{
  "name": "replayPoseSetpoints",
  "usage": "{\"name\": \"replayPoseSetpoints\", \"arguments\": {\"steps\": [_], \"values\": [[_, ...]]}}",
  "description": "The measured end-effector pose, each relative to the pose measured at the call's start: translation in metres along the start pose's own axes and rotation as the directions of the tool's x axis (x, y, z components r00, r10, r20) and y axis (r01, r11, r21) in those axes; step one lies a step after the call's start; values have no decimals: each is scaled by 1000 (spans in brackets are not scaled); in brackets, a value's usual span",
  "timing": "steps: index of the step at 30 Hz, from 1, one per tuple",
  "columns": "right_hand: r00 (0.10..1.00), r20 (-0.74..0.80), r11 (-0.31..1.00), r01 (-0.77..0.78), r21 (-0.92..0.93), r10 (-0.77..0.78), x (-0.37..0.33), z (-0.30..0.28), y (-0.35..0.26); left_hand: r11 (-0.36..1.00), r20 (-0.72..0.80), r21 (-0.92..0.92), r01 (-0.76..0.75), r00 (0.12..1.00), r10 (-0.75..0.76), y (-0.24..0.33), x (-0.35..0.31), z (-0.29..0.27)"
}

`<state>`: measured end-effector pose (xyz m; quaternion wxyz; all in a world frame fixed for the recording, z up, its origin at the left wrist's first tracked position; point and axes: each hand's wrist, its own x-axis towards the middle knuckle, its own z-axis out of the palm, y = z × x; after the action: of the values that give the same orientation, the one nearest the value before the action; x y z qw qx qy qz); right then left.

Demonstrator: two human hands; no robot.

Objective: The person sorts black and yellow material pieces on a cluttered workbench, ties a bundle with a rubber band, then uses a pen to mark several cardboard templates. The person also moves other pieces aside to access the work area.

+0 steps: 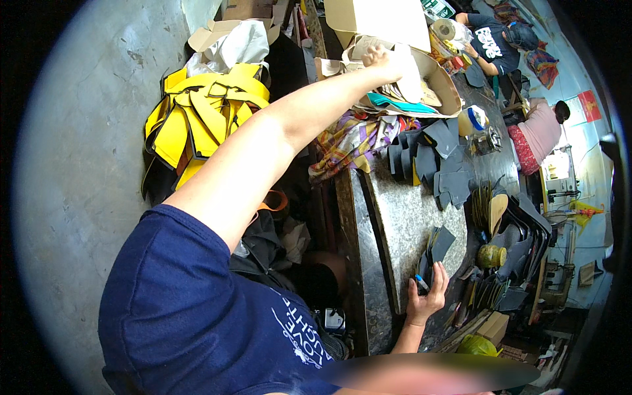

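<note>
My left hand (pixel 380 58) reaches to the top over an open cardboard box (pixel 449 99). Its fingers are curled beside a pale card piece (pixel 409 76); what they grip is hidden. More card pieces and a teal sheet (pixel 398 104) lie in the box. Lower right, my right hand (pixel 428 301) rests at a pale speckled board (pixel 405 227) on the dark table. A pen with a blue end (pixel 421 282) sits between its thumb and fingers. Under and beside the fingertips lies a small pile of dark grey cut pieces (pixel 440 243).
More dark cut pieces (pixel 451 181) lie beside the board, near a checked cloth (pixel 352 141). A lidded jar (pixel 490 255) stands among stacked pieces. Yellow strips (pixel 204 112) are heaped at the left. Two other people (pixel 497 46) are at the upper right.
</note>
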<state>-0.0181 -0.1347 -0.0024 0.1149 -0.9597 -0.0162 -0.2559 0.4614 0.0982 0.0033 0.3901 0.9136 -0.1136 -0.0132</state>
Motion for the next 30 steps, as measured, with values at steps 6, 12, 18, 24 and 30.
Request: {"name": "replayPoseSetpoints", "arguments": {"steps": [6,12,18,24,30], "values": [[1000,-7,1000,-3,14,3,0,0,-1,874,257,299,-383,915,313,25,-15,36],[1000,-26,1000,-8,-3,8,-1,2,1,954,-34,46,-297,954,298,21,-11,25],[999,-33,1000,-12,-17,12,-1,3,4,994,-209,39,104,973,-94,-20,18,-21],[999,-23,1000,-29,-12,28,0,2,1,994,-296,-11,107,949,-106,-24,13,-11],[999,-30,1000,-13,8,13,1,2,2,822,-384,-570,-4,885,-262,-13,24,5]]}}
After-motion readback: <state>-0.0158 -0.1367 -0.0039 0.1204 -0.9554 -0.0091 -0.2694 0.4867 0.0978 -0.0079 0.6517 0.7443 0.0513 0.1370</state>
